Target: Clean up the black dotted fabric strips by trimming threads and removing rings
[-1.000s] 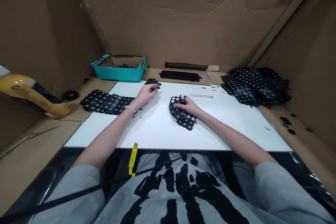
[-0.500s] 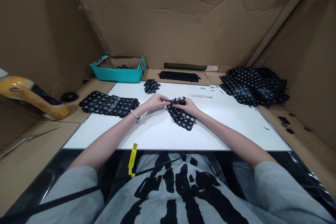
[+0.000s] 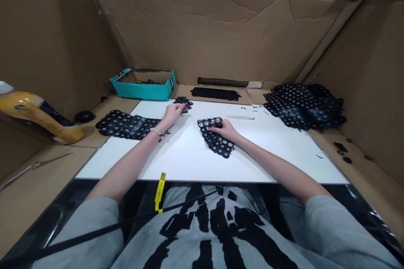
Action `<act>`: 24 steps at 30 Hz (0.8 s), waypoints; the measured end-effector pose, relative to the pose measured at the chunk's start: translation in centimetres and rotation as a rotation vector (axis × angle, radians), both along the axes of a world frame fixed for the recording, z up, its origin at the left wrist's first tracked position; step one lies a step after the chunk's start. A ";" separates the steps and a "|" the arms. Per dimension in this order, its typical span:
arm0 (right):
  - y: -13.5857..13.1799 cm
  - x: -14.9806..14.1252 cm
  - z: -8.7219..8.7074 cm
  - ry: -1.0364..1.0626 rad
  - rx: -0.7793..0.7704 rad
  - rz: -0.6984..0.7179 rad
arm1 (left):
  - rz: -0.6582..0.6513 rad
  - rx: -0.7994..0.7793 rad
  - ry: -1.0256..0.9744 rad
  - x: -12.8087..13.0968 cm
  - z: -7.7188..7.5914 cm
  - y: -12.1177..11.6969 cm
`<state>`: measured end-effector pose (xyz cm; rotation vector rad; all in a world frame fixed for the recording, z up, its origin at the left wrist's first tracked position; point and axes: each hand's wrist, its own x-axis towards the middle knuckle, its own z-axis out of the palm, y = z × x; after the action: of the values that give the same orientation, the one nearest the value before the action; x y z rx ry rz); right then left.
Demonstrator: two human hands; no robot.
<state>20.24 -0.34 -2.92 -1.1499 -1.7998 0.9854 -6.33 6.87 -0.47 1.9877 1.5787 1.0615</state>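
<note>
A black sheet punched with round holes point(image 3: 215, 139) lies on the white board point(image 3: 195, 159) in front of me. My right hand point(image 3: 224, 128) rests on its far end, fingers curled and pressing it down. My left hand point(image 3: 174, 112) reaches to the far left of the board. Its fingertips are pinched at a small pile of black rings point(image 3: 183, 102). Whether a ring is between the fingers I cannot make out.
A stack of punched black sheets point(image 3: 128, 123) lies at the left, a larger heap point(image 3: 304, 105) at the right. A teal box point(image 3: 144, 83) and a flat black strip point(image 3: 215, 93) sit at the back. A yellow tool point(image 3: 38, 115) lies far left, with cardboard walls all round.
Half a second ago both hands met at the sheet's far end. My left hand has since moved back up and left to the ring pile. My right hand stayed on the sheet.
</note>
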 end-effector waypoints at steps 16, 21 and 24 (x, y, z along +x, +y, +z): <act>-0.2 0.2 0.3 0.085 -0.082 0.020 | -0.366 0.010 0.090 0.7 1.8 -1.9; -0.2 0.2 0.3 0.088 -0.059 0.048 | -0.517 0.094 0.237 3.6 2.0 -4.7; 0.0 0.3 0.2 0.111 -0.031 0.100 | -0.561 0.071 0.293 4.2 1.4 -5.1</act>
<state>20.56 -0.38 -2.73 -1.0115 -1.7726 1.1173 -2.09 1.77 0.93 2.5106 0.9990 0.6307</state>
